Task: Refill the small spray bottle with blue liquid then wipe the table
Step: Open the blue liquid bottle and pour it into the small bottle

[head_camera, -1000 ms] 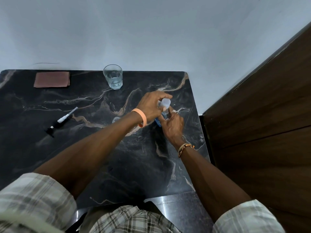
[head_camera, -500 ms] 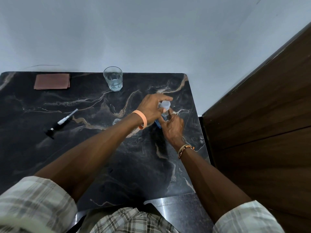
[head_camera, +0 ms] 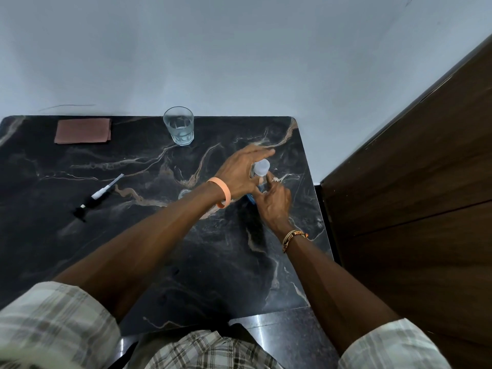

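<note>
A bottle of blue liquid (head_camera: 250, 198) with a pale translucent cap (head_camera: 262, 167) stands at the right of the black marble table (head_camera: 133, 249). My left hand (head_camera: 239, 173) reaches over it and holds the cap between thumb and fingers, the fingers stretched past it. My right hand (head_camera: 274, 202) grips the bottle's body from the near side, hiding most of it. A small clear bottle (head_camera: 183, 193) shows just behind my left forearm. Its spray pump with tube (head_camera: 99, 194) lies loose on the table at the left.
A glass of water (head_camera: 181, 127) stands at the table's far edge, near the middle. A folded brown cloth (head_camera: 83, 130) lies at the far left. A wooden panel (head_camera: 412, 195) rises close to the table's right edge, and a pale wall lies behind.
My left hand's fingers have stretched out further over the cap. The bottle and my right hand stay in the same spot; the view shifted slightly.
</note>
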Motion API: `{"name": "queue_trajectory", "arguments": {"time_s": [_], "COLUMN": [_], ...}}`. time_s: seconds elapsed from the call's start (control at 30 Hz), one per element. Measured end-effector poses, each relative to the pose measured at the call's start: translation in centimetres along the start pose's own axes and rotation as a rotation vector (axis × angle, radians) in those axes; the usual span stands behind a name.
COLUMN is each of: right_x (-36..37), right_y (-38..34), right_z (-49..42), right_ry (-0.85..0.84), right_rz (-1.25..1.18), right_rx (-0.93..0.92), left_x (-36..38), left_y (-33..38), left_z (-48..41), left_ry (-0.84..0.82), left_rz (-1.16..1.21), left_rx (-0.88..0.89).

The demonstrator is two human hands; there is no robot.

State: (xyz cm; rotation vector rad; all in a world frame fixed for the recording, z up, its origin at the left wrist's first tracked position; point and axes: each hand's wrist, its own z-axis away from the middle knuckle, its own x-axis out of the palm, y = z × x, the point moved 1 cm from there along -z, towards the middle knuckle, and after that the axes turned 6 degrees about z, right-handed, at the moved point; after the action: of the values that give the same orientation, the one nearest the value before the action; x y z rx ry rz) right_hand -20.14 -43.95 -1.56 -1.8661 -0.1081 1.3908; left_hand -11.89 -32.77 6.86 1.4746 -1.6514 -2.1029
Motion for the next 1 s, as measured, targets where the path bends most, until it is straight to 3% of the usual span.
{"name": "queue_trajectory", "arguments": {"time_s": [0.13, 0.27, 0.53, 0.7, 0.83, 1.0], "right_x": [0.2, 0.4, 0.4, 0.4, 0.3, 0.0], "right_y": [0.0, 0.3, 0.2, 0.1, 0.1, 0.1], "right_z": [0.0, 0.1, -0.1, 0.1, 0.1, 0.1], "right_ry": [0.010, -0.008, 0.000, 0.005, 0.007, 0.006], "right_rz": [0.006, -0.006, -0.011, -0.014, -0.006, 0.001], "right_rx": [0.011, 0.000, 0.022, 0.012, 0.014, -0.014], "left_x": [0.1, 0.3, 0.4, 0.2, 0.6, 0.5], "left_y": [0.0, -0.1, -0.5, -0.6, -1.1, -0.7], "left_z": [-0.2, 0.0, -0.1, 0.0, 0.1, 0.1], "left_ry": [0.086, 0.017, 0.036, 0.090, 0.002, 0.018], "left_rz": [-0.033, 0.033, 0.003, -0.130, -0.039, -0.008], "left_rx": [-0.050, -0.005, -0.016, 0.009, 0.032, -0.015]}}
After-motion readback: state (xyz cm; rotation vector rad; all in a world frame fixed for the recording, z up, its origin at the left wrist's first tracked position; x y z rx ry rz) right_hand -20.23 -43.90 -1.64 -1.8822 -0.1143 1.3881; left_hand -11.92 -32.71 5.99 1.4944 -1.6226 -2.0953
